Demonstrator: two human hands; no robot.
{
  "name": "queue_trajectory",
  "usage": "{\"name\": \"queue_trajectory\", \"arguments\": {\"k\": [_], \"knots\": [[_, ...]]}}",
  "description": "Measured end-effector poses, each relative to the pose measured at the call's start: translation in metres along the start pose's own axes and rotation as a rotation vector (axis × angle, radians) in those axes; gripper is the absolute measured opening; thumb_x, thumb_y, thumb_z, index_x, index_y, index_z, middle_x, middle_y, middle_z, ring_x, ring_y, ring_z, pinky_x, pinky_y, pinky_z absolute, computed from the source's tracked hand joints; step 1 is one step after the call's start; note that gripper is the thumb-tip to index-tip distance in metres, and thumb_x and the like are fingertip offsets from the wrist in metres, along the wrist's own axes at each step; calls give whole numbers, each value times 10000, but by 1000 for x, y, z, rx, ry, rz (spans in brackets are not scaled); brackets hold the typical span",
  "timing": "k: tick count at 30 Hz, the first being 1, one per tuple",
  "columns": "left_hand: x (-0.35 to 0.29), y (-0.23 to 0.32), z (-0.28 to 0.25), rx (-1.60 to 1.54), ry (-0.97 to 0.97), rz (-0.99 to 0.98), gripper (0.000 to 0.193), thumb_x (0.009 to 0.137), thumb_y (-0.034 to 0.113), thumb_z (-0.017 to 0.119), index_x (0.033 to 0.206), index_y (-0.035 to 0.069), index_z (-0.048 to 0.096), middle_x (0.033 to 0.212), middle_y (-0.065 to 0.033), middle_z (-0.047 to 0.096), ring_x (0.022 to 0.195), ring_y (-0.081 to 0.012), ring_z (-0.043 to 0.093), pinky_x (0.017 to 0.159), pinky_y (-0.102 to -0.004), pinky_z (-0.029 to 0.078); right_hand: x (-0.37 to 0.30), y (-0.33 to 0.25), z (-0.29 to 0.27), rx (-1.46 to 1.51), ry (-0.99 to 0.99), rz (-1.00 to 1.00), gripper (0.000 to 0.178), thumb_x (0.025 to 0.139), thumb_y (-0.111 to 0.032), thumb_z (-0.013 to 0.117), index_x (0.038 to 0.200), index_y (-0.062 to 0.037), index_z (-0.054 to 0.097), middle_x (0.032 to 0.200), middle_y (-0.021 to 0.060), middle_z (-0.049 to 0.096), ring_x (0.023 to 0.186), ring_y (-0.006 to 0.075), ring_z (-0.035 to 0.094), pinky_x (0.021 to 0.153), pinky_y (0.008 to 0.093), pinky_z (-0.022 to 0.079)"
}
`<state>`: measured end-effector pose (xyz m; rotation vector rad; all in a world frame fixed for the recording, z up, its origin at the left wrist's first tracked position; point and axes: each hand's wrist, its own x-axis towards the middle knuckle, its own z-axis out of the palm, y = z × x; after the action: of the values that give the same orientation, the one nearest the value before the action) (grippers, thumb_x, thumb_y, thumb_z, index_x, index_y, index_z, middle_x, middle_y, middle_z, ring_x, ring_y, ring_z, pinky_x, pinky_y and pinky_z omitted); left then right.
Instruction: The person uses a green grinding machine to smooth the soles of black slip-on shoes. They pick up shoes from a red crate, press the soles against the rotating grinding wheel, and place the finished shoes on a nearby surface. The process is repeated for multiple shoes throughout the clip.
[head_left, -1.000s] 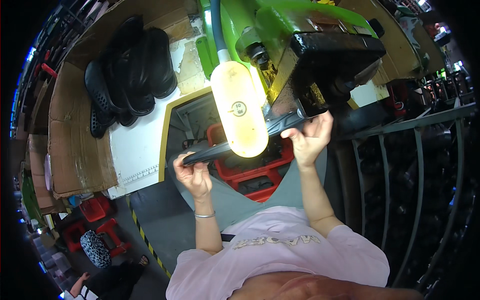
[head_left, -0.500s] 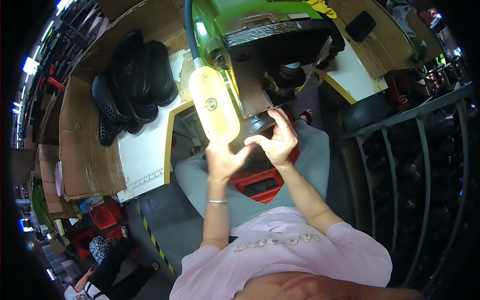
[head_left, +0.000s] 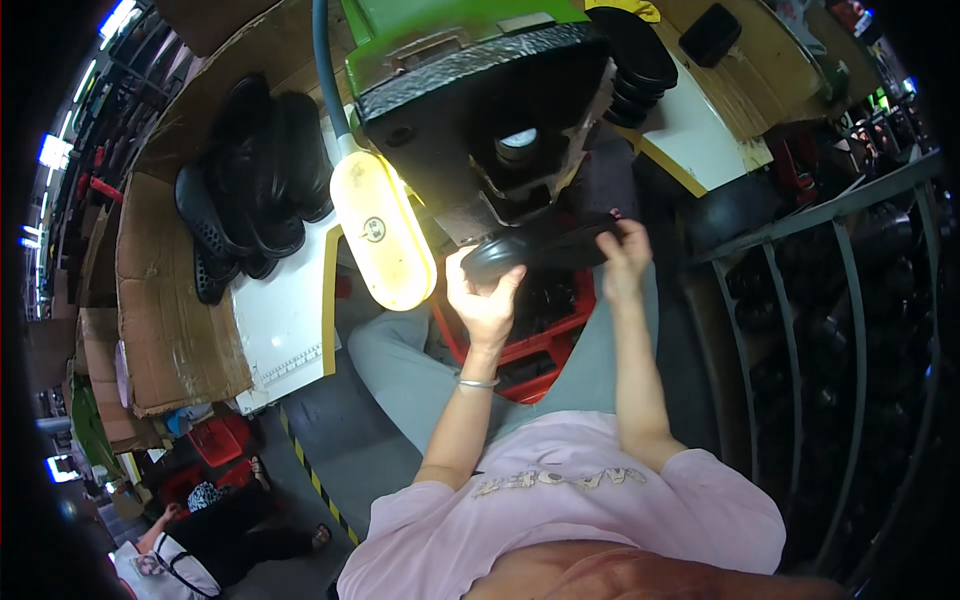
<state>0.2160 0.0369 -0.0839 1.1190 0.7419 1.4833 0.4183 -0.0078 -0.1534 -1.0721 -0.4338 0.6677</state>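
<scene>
A black shoe (head_left: pixel 548 247), glossy at its rounded left end, lies sideways between my two hands, just below the dark underside of a green machine (head_left: pixel 450 110). My left hand (head_left: pixel 484 303) is closed around the rounded end, its thumb on the near side. At the other end my right hand (head_left: pixel 625 265) pinches the shoe's edge with bent fingers. The part of the shoe beneath the machine head is in shadow, so its upper side cannot be made out. A lit yellow-white lamp (head_left: pixel 383 232) hangs left of my left hand.
Black perforated clogs (head_left: pixel 250 190) are heaped by a cardboard wall (head_left: pixel 180 300) at the left. More black soles (head_left: pixel 637 65) stack behind the machine, near a dark phone-like object (head_left: pixel 711 35). A metal railing (head_left: pixel 850 205) runs at the right; a red crate (head_left: pixel 535 360) sits between my knees.
My hands have moved apart, the right one going right, and the shoe now shows at length between them. The machine and lamp sit further left in the picture as the view shifted.
</scene>
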Motion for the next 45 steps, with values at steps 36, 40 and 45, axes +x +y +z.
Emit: {"name": "queue_trajectory", "arguments": {"k": [36, 40, 45], "knots": [[247, -7, -172, 1443, -102, 137, 330, 767, 30, 639, 1095, 6, 615, 1133, -138, 609, 1111, -276, 537, 985, -408, 406, 88, -222, -18, -303, 37, -151, 629, 797, 43, 583, 1403, 58, 415, 1299, 144, 564, 1132, 189, 583, 964, 295, 454], [267, -20, -186, 1396, -50, 115, 305, 815, 32, 629, 1115, -15, 605, 1100, -121, 618, 1035, -233, 559, 932, -360, 437, 242, -181, -73, -470, 79, 2, 549, 792, 80, 545, 1337, 42, 489, 1184, 168, 630, 1038, 236, 627, 923, 343, 474], [225, 52, -205, 962, 129, 415, 276, 874, 35, 617, 1139, -41, 591, 1059, -100, 628, 939, -180, 586, 864, -300, 476, 275, -120, -88, -1375, 458, -169, 463, 760, 37, 570, 1223, 19, 571, 1209, 218, 564, 1154, 340, 534, 989, 415, 417]]}}
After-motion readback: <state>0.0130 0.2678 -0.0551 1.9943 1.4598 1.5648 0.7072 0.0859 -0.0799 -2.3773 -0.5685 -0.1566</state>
